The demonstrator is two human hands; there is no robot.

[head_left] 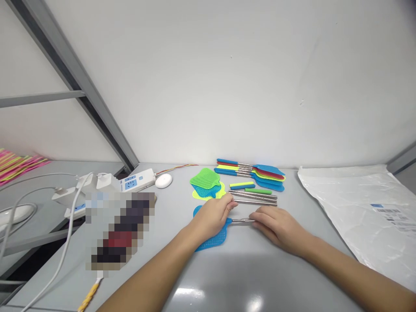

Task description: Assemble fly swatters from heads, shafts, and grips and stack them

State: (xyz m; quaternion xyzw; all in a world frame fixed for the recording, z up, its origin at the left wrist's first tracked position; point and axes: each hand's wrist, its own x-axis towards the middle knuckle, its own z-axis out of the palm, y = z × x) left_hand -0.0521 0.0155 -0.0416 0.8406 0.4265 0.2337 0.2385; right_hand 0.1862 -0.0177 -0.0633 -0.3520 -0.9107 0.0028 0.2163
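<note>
A blue fly swatter head point(215, 240) lies on the grey table, partly covered by my left hand point(212, 216). My left fingers are closed over it near its neck. My right hand point(276, 225) pinches a thin metal rod point(242, 220) that meets the blue neck; the rod's other end is hidden under my fingers. Just beyond my hands lie several loose metal rods point(256, 202). Behind them are a green handle grip point(260, 191), a yellow grip point(242, 185) and a blue grip. Loose swatter heads, with a green one point(205, 178) on top, overlap past my left hand.
Several whole fly swatters point(245, 169) are stacked against the wall. A white plastic bag point(351, 216) covers the right side. At left are a power strip point(138, 181), a round white device point(163, 181), white cables point(69, 236) and a pixelated object point(121, 236).
</note>
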